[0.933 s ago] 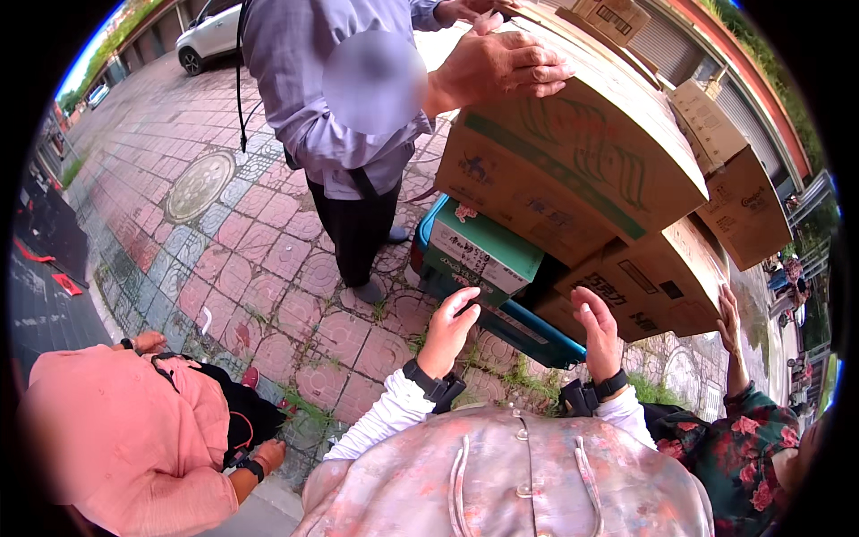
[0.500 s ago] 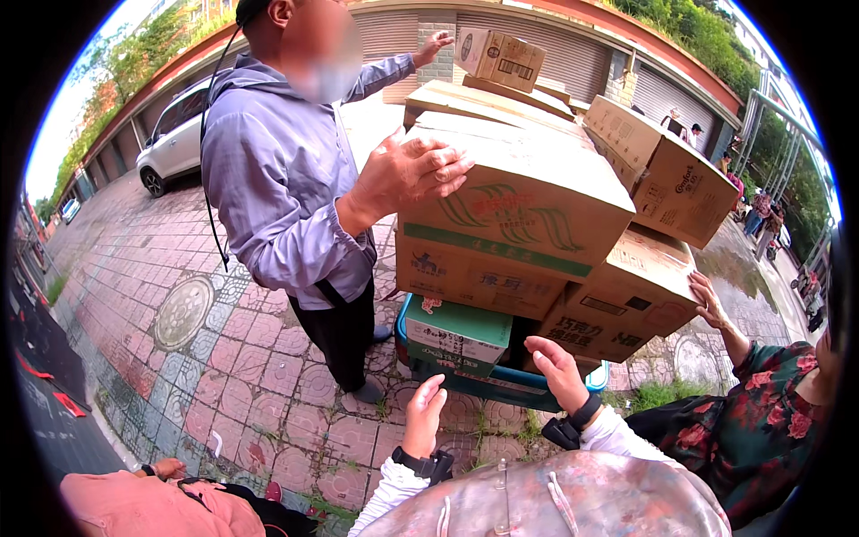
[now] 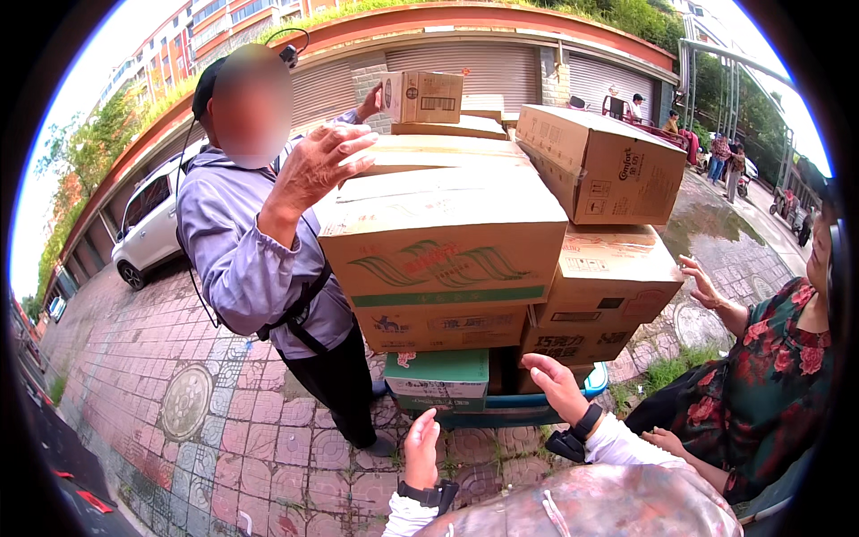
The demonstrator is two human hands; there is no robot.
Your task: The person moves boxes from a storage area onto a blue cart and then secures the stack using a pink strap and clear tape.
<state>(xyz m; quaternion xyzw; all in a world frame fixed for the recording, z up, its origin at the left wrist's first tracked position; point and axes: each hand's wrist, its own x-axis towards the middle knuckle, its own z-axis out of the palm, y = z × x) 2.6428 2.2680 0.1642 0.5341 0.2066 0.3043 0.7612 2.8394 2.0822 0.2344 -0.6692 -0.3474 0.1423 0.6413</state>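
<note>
Both of my hands hold nothing, fingers stretched out, in front of a stack of cardboard boxes. My left hand (image 3: pixel 422 449) is in the air below the small green box (image 3: pixel 437 380), apart from it. Farther right, my right hand (image 3: pixel 558 392) hangs before the blue cart or tub (image 3: pixel 510 410) under the stack; whether its fingertips touch a box I cannot tell. A large brown carton (image 3: pixel 447 233) with a green stripe lies over the green box. At the right, a carton (image 3: pixel 608 277) carries another tilted carton (image 3: pixel 601 166).
A co-worker in a purple-grey jacket (image 3: pixel 237 233) stands left of the stack, one hand on a small top box (image 3: pixel 422 97). A person in a floral top (image 3: pixel 761 385) is at the right. Behind are a white car (image 3: pixel 148 215), shuttered doors and a puddle (image 3: pixel 716 224).
My view has tilted up and the stack sits farther left in it. The co-worker's near hand has risen off the carton. The floral-topped person's hand has come off the right carton.
</note>
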